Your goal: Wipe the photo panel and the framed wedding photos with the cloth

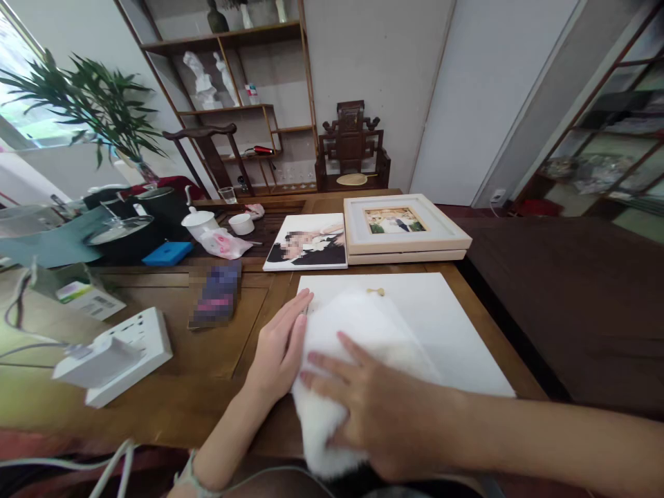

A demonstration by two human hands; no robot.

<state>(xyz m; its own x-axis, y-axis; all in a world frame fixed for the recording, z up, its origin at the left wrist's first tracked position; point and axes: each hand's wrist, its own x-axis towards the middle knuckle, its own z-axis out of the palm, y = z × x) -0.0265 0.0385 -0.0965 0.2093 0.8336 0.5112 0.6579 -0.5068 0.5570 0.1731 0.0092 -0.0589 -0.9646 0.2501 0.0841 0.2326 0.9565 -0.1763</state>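
Note:
A white panel [456, 339] lies flat on the wooden table in front of me, with a small gold-coloured hanger [375, 292] near its far edge. A fluffy white cloth [357, 318] covers its left part and droops over the near edge. My right hand [363, 401] presses down on the cloth, fingers spread and slightly blurred. Along the panel's left edge rests my left hand [280, 346], its fingers stretched out and close together, touching the panel's side. The panel's underside is hidden.
Beyond the panel lie a photo print [311, 259] and stacked picture frames [446, 235]. To the left are a power strip [150, 339] with a plugged-in charger, a small opened box [90, 297], a pixelated phone-like item [216, 294], a blue box [167, 253] and white teaware [200, 223].

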